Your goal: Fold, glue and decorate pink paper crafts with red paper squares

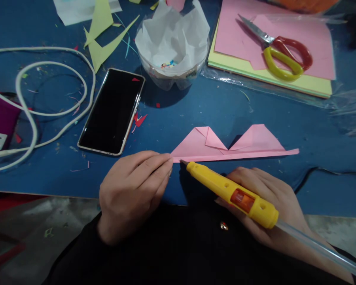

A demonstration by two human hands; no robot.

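Glue gun (230,189) is gripped slantwise by right hand (273,192); folded pink paper (240,147), pinched at left end by palm-down left hand (133,190), is seen just ahead of right hand.

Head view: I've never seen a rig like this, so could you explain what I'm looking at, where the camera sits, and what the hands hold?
There is no machine here, only a person's two bare hands. The single picture comes from a camera worn on their head, looking forward and down.

The right hand holds a yellow glue gun, its tip at the left end of a folded pink paper. The left hand touches that same end; whether it pinches or presses is hidden.

On the blue table, a phone lies beside a white cable. Further back are yellow scraps, a clear bowl lined with white paper, and a paper stack with scissors on top.
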